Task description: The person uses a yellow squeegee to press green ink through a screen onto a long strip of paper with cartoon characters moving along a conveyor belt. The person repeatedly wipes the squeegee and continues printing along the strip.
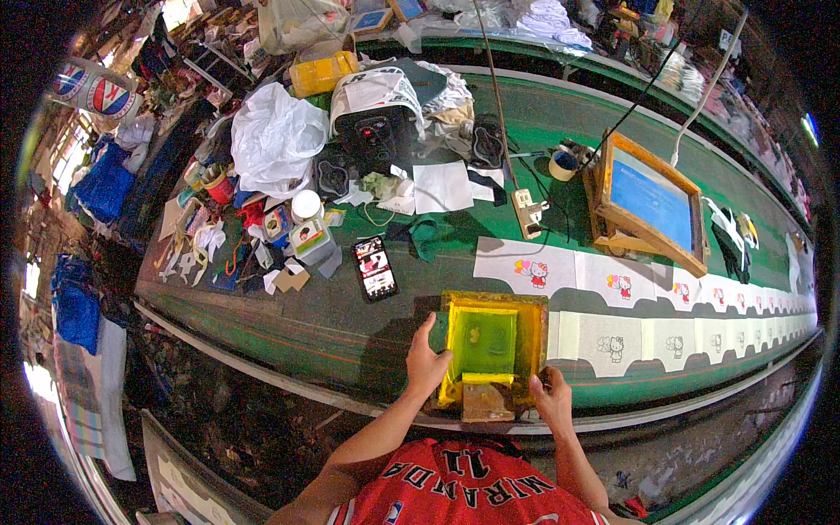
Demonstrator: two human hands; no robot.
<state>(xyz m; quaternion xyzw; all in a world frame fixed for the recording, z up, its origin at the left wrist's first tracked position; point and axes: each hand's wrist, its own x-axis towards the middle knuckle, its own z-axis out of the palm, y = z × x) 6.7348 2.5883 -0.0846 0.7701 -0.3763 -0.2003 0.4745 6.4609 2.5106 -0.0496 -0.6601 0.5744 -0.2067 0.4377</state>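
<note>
A yellow-edged screen printing frame [540, 337] with a green translucent mesh sits at the near edge of the green table, in front of my body. My left hand [427, 359] is closed on its left side, thumb along the edge. Gripping the near right corner is my right hand [551, 395]. A small brown wooden block [486, 403], perhaps a squeegee handle, rests at the near end of the frame. Just right of the frame lies a pale fabric piece [604, 345] with a black-outlined cartoon cat. Behind it, another piece [528, 267] carries the figure in colour.
Rows of similar printed pieces run off to the right. A phone [375, 269] lies left of the frame. A wooden screen with blue mesh [652, 203] stands tilted at the back right. Beyond are a power strip [527, 214], a white plastic bag [278, 140] and a cluttered pile.
</note>
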